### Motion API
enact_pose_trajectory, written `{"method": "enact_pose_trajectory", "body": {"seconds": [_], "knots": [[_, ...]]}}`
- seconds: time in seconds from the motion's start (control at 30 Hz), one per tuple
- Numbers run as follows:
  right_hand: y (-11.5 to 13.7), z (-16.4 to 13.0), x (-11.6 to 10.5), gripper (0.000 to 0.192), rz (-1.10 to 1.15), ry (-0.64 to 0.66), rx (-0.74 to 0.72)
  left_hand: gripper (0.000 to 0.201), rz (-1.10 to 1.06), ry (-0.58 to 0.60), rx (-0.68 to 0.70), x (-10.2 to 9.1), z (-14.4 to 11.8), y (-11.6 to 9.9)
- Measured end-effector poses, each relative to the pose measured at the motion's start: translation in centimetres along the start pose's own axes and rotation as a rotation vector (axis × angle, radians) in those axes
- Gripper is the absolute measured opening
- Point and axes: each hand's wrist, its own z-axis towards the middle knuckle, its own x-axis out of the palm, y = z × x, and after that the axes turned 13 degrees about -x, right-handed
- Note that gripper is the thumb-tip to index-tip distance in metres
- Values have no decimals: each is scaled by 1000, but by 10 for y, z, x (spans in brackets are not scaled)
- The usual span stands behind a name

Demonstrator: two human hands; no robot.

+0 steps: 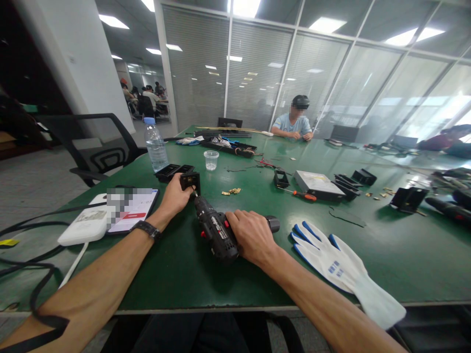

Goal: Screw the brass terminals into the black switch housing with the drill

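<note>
Left hand [175, 196] grip clamped on small black bracket [190, 181], centre-left of frame on green table [191, 274] | right hand [252, 236] grip closed around black cordless screwdriver [215, 229], its bit at the bracket | white-and-blue glove [346, 269] lay lower right | water bottle [155, 145] upper left.

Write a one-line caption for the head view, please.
Right hand grips a drill; left hand steadies a bracket.
</note>
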Motion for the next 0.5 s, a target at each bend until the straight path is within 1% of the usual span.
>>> {"method": "enact_pose_trajectory", "body": {"seconds": [0.27, 0.5], "knots": [[-2, 1, 2, 32, 5, -7, -4, 47, -72, 23, -18, 2, 3, 5], [-1, 0, 2, 34, 3, -9, 2, 45, -95, 21, -33, 2, 2, 3]]}}
